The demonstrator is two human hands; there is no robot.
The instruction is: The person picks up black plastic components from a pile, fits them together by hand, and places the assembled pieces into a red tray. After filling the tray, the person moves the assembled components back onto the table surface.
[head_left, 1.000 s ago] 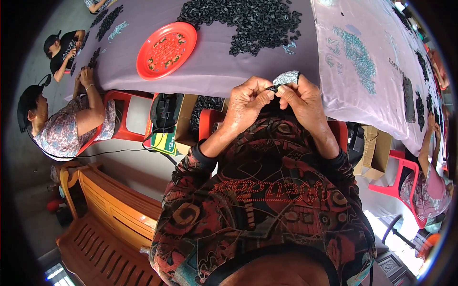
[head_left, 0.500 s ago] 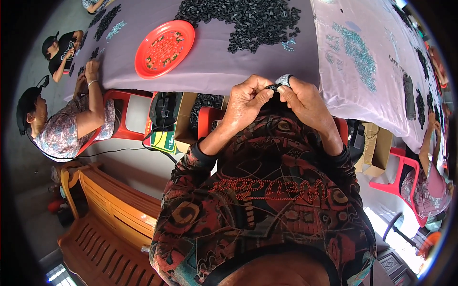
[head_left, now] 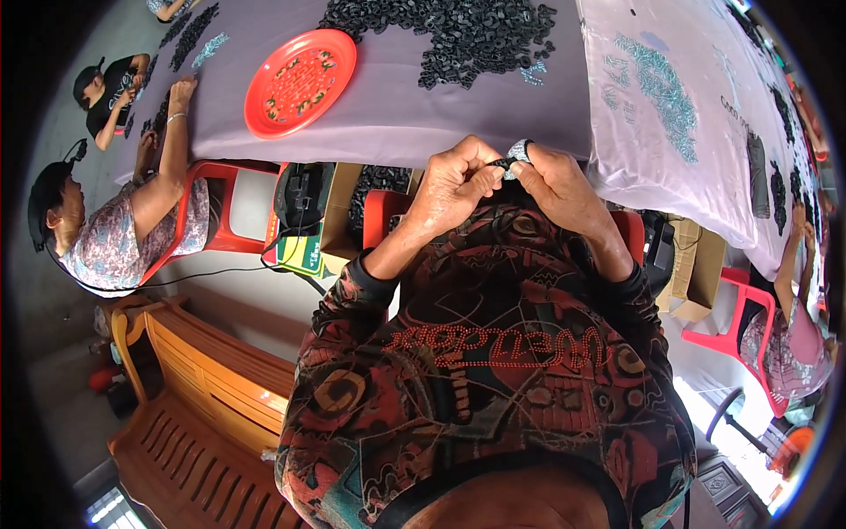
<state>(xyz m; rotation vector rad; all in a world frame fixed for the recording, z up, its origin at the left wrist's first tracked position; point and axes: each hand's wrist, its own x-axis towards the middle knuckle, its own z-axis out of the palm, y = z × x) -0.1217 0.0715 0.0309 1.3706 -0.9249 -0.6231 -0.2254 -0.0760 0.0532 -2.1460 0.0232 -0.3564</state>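
Note:
Both my hands meet just off the near edge of the cloth-covered table (head_left: 397, 132). Between the pinched fingertips of my left hand (head_left: 454, 189) is a small black plastic part (head_left: 500, 165). My right hand (head_left: 560, 181) pinches the same part from its other side, and a finger there wears a grey fabric wrap (head_left: 520, 152). The exact shape of the part is mostly hidden by my fingers. On the table ahead lies a large heap of similar black parts (head_left: 480, 44), with a few small pale-blue pieces (head_left: 533, 74) by its right edge.
A red patterned tray (head_left: 300, 84) sits left of the heap. More pale-blue pieces (head_left: 656, 93) spread over the lighter cloth. Below the table edge stand cardboard boxes (head_left: 696, 264). To the left, a co-worker (head_left: 132, 220) reaches over the table; a wooden bench (head_left: 203, 397) stands behind.
My hands stay together on the black part, with only slight finger shifts. The co-worker at the left has stretched an arm farther onto the table.

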